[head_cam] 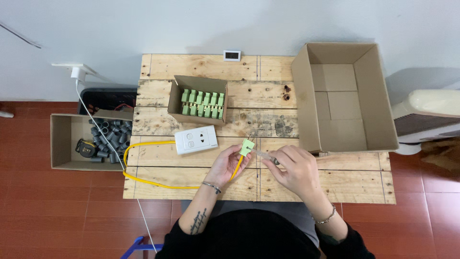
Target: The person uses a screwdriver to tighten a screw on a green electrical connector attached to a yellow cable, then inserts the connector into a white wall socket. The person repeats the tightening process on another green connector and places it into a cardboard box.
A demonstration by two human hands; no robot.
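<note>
A green plug on a yellow cable is pinched in the left hand; a screwdriver, gripped in the right hand, is best kept square to the plug.

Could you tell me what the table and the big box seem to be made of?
Table: bare wood, likely unfinished; planks show grain, knots and stains. Big box: brown cardboard, matte, with folded flaps.
</note>
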